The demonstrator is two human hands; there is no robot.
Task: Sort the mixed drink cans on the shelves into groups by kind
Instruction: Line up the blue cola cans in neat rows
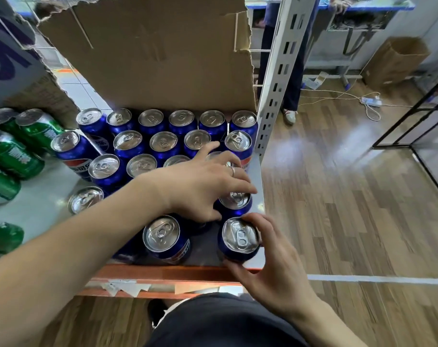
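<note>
Your right hand [270, 266] pinches a blue can [239, 242] at the front right corner of the shelf [37, 204], thumb on its near side, fingers curled round the far/right side; can stands upright w/ its dented lid up. Your left hand [202, 181] reaches across from the left, fingers spread, palm down over the blue cans near the shelf's right edge; fingertips sit on top of another blue can [235, 201] just behind the one you hold, but can't tell if it's actually gripped. A third blue can [165, 237] stands at the front edge, just left of the pinched one, apart from it. Behind, the rest of the blue cans [162, 141] stand upright in rows to the back right of the shelf, right up against a torn cardboard sheet [147, 51]. Green cans [20, 151] are grouped along the left side, well apart from your hands, w/ bare shelf betw. them and the front blue ones. Orange front rail [162, 274] has bits of torn tape on it.
</note>
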